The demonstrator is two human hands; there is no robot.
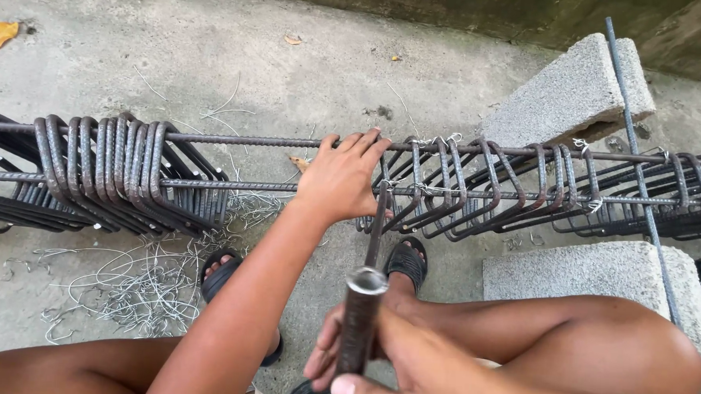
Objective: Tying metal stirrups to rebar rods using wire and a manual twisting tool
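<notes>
From the head view, the person is sitting low over a rebar cage [447, 182] that is lying across the concrete floor [214, 46]. The left hand [342, 176] is reaching forward, its fingers [361, 146] lying spread and loosely curled over the long ribbed bars, pressing on them rather than clamping anything. The right hand [405, 368] is closing around the handle of a tie-wire twisting tool [360, 317], a dark metal tube whose thin hooked shaft is running up to a wire knot at the stirrup just beside the left hand. By the look of it, a stirrup is being tied to the long bar; the next move seems to call for steady bars and a clean turn of the hook. The stirrups [128, 169] are bunching tightly at the left and spreading out at the right, rusty and ridged. Loose tie wire [138, 286] is tangling on the floor, and two rough concrete blocks [572, 93] are propping the cage.
</notes>
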